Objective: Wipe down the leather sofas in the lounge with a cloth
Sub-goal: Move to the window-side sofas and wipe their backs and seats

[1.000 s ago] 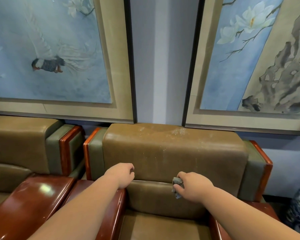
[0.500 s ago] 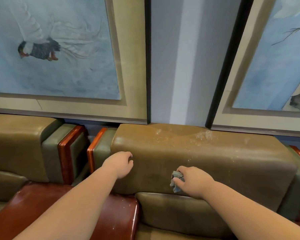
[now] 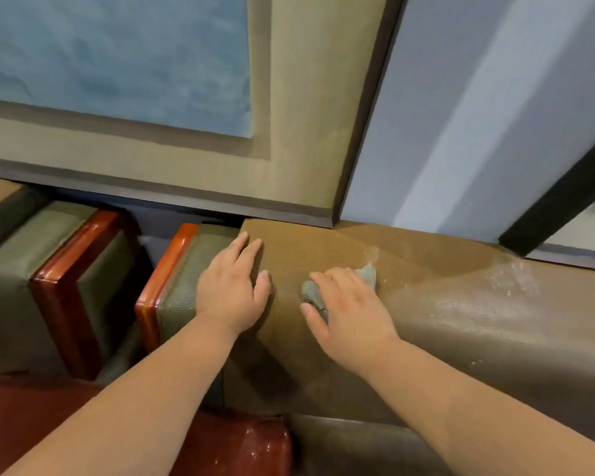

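Note:
The brown leather sofa's backrest (image 3: 461,314) fills the middle of the view, with whitish dust and flakes on its top edge to the right. My right hand (image 3: 349,314) presses a small grey-blue cloth (image 3: 313,295) flat on the top of the backrest; bits of cloth show at the thumb and beyond the fingertips. My left hand (image 3: 232,290) lies open and flat on the backrest's left end, beside the olive side pad. The two hands are a short gap apart.
A second sofa (image 3: 21,262) stands to the left with a red-brown wooden arm frame (image 3: 73,280). The near sofa's wooden frame (image 3: 165,280) and glossy armrest (image 3: 234,448) lie below left. Framed paintings (image 3: 289,115) hang just above the backrest on the pale wall (image 3: 461,115).
Both hands rose from the backrest's front face to its top edge. My left hand opened from a loose fist and flattened. The view moved in closer.

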Action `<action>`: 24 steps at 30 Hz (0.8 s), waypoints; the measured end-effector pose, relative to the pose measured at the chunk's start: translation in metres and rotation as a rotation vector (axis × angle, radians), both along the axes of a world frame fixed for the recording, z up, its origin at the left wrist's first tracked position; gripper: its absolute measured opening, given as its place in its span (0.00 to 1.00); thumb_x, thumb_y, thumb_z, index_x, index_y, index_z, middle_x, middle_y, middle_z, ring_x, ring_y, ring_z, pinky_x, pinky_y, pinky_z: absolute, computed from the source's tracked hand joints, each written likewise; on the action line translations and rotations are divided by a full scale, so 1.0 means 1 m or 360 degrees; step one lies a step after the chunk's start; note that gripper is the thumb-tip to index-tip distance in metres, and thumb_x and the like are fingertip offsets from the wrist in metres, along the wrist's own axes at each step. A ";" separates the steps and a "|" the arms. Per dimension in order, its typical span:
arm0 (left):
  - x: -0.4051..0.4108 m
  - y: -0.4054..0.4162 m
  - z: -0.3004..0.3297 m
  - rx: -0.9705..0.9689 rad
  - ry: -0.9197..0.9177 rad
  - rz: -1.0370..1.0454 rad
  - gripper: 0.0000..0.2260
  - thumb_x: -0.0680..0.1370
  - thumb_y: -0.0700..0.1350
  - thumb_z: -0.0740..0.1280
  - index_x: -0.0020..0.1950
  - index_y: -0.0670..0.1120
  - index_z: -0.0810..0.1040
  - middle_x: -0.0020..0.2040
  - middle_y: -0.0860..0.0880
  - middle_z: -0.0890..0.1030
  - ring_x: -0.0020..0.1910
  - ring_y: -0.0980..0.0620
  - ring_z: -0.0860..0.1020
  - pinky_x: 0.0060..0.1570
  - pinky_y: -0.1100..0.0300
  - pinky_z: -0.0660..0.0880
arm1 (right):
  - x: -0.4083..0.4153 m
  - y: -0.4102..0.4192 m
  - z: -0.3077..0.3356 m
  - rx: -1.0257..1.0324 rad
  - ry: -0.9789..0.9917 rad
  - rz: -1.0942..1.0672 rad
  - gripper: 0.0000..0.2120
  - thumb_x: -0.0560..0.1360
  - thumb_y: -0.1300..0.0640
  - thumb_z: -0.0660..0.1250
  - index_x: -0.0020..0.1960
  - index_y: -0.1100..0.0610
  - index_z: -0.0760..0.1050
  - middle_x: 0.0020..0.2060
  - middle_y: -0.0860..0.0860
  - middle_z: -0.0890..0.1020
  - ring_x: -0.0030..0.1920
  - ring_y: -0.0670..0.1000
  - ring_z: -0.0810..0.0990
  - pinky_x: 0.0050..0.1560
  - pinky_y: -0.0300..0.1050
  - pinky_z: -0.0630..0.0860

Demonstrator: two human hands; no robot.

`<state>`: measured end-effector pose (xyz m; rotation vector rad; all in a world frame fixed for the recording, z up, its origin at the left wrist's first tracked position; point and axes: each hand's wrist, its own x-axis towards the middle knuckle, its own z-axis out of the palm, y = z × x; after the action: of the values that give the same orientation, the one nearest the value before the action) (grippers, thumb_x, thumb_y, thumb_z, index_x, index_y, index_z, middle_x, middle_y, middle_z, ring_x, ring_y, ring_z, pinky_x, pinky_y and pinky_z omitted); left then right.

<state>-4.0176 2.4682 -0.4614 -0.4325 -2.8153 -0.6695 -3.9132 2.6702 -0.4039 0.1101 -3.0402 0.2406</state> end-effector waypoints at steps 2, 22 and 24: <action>-0.003 -0.002 0.000 0.0007 -0.0028 -0.0026 0.29 0.81 0.61 0.54 0.81 0.53 0.68 0.83 0.50 0.66 0.77 0.47 0.68 0.70 0.47 0.72 | 0.000 -0.019 -0.018 0.0119 0.0032 -0.0022 0.34 0.82 0.36 0.50 0.80 0.55 0.65 0.72 0.53 0.72 0.76 0.55 0.68 0.81 0.54 0.54; 0.002 -0.004 0.000 0.0101 0.0072 -0.0063 0.29 0.80 0.58 0.56 0.78 0.49 0.75 0.80 0.47 0.71 0.74 0.46 0.73 0.66 0.50 0.75 | -0.043 0.000 -0.002 0.0142 -0.0224 0.0146 0.42 0.81 0.28 0.39 0.86 0.54 0.41 0.85 0.53 0.40 0.84 0.54 0.40 0.83 0.56 0.42; 0.002 -0.004 0.001 0.0118 0.0048 -0.0051 0.29 0.80 0.58 0.55 0.79 0.49 0.73 0.81 0.48 0.70 0.76 0.47 0.72 0.68 0.49 0.75 | -0.072 -0.013 0.008 -0.0034 -0.0291 0.0002 0.43 0.81 0.29 0.41 0.85 0.55 0.38 0.85 0.54 0.39 0.84 0.54 0.42 0.79 0.50 0.40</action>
<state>-4.0151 2.4640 -0.4601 -0.4713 -2.7504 -0.7645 -3.9857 2.6570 -0.3964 0.0929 -3.2183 0.2987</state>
